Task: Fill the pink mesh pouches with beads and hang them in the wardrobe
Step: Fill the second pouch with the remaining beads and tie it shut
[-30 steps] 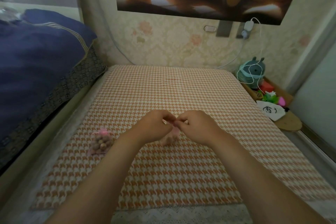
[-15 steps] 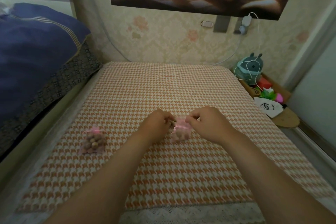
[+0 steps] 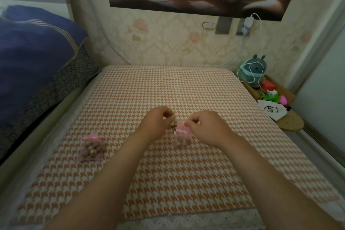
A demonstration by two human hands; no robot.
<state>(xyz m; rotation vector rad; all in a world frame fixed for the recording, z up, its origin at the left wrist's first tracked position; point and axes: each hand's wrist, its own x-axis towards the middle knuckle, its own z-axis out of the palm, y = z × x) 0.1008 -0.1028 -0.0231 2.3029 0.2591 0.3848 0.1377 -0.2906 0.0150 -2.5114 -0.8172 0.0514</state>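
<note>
Head view: the right hand (image 3: pixel 203 127) pinches the gathered neck of a pink pouch (image 3: pixel 182 137) with thumb and fingertips. The pouch's belly, full of brown beads, rests on the checked mat (image 3: pixel 168 87) a little past the middle, toward 12 o'clock. The left hand (image 3: pixel 158 120) sits just beside the neck at 10 o'clock from the pouch, with its fingers curled in. It may be pinching a drawstring end, but the string is too thin and blurred to say, so I cannot tell whether it holds anything.

The two hands flank the neck, most likely to pull the drawstring tight from opposite sides. Leaving the weight on the mat keeps the beads from spilling while the mouth closes.

The pouch's long axis runs from 12 to 6 o'clock, with the neck pointing away from the person and the rounded bottom toward them.

A second pouch (image 3: pixel 91 148) lies well apart at 9 o'clock from the first. It is filled and tied with a ribbon bow, so it seems ready for hanging. Its axis leans slightly, neck toward 12 and bottom toward 7. No wardrobe is in view.
</note>
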